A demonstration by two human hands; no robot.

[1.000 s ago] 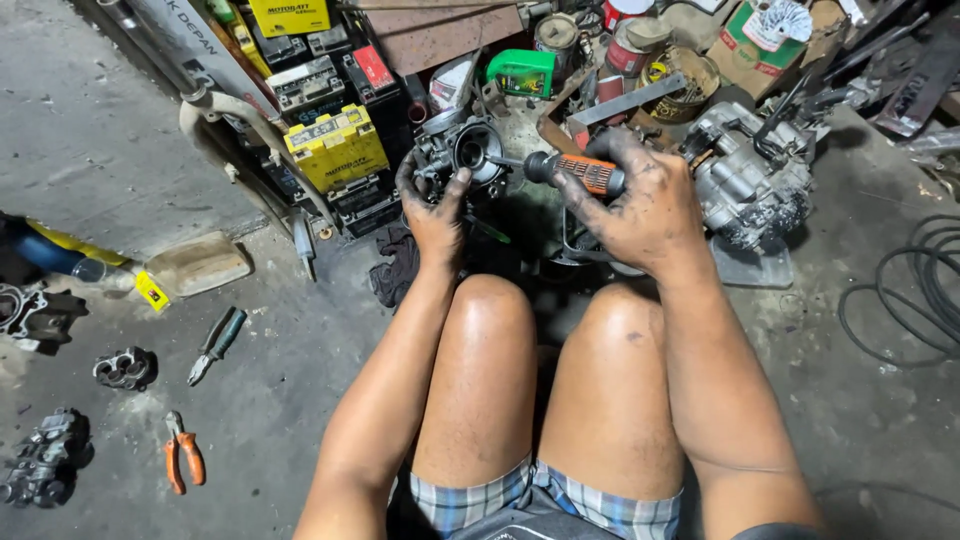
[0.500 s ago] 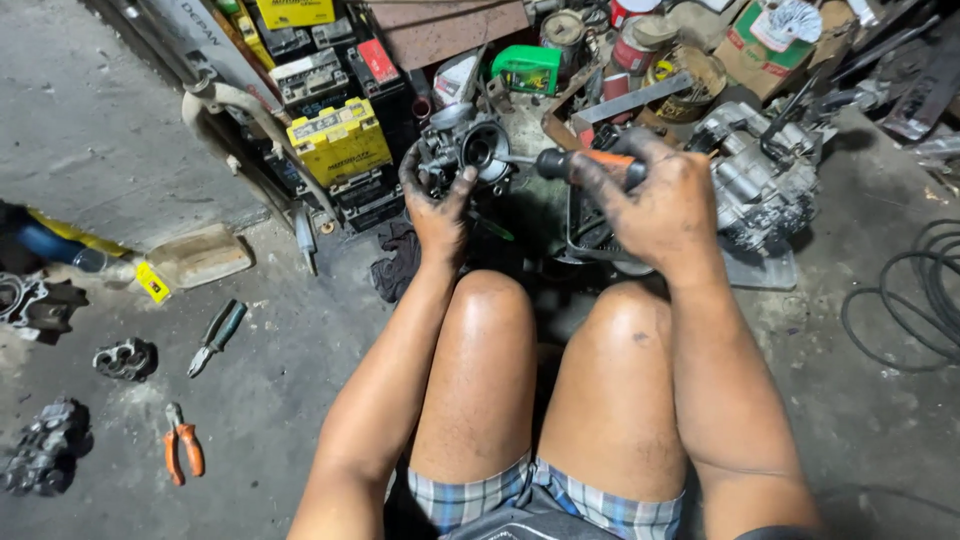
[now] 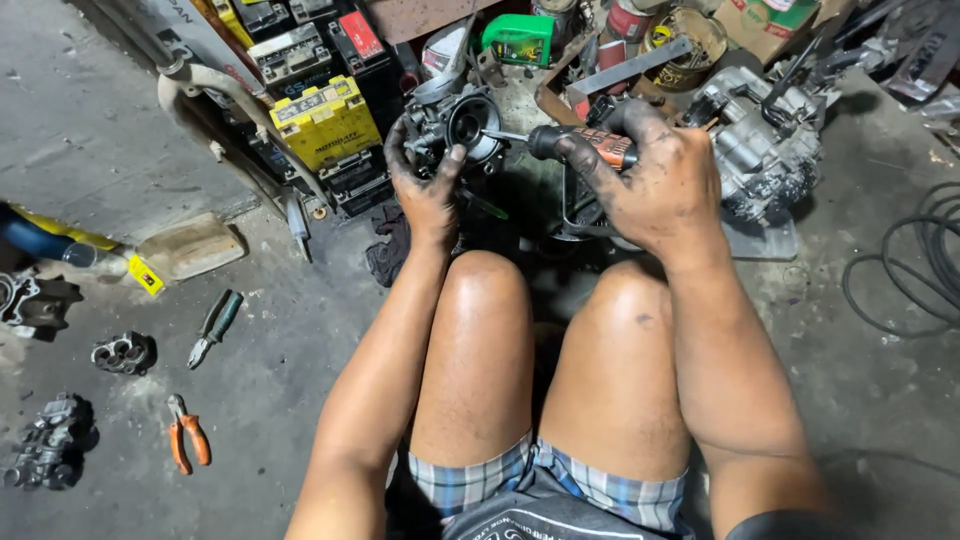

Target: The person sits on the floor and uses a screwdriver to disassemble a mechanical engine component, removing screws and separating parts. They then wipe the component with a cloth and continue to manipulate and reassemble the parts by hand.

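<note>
A grey metal carburettor (image 3: 455, 125) is being gripped in the upper middle of the frame by the grease-blackened left hand (image 3: 425, 190), its fingers (image 3: 395, 150) closed around the body. A screwdriver (image 3: 570, 143) with a black and orange handle is being clasped in the closed right hand (image 3: 665, 185), its tip being pointed into the carburettor's round opening. An engine block (image 3: 765, 140) is being left on the concrete floor (image 3: 280, 330) at upper right, orange pliers (image 3: 187, 435) at lower left.
</note>
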